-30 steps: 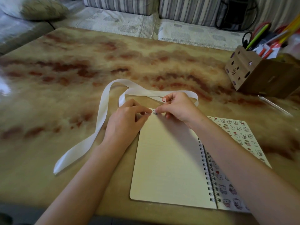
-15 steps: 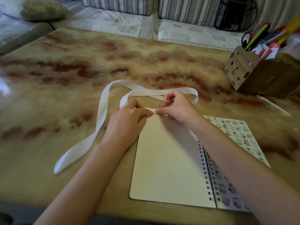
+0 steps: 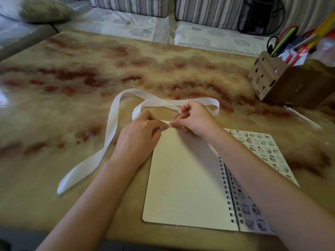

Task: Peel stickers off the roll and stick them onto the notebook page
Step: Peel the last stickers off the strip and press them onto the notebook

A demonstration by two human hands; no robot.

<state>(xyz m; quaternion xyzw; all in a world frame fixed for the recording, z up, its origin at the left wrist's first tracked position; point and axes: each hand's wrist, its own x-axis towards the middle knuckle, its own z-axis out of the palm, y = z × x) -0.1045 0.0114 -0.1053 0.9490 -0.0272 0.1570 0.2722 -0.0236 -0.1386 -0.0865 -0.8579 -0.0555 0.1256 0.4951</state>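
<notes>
We are working at the far left corner of the notebook page, which is lying open on the surface with its printed cover folded out to the right past the spiral binding. Our left hand is curling its fingers and pinching the near end of the white sticker strip. Our right hand is closing thumb and forefinger on a tiny dark-printed sticker just where the two hands are meeting. Both hands are gripping, neither is lying flat or relaxed.

The strip is trailing away from our fingers in a loose loop across the surface, one tail running down to the left and another bending behind the right hand. The side we are seeing is looking plain white.

Judging how far along we are, we are reading this as an early point. The part of the page that is showing is bare, with no sticker anywhere on it. The sticker is so small here that we are unable to say whether it is coming off its backing or already touching the paper's corner. Either way, we are counting the placing and pressing down of this one as unfinished, and further stickers as yet to be peeled.

A wooden pen holder is standing well apart at the far right.
</notes>
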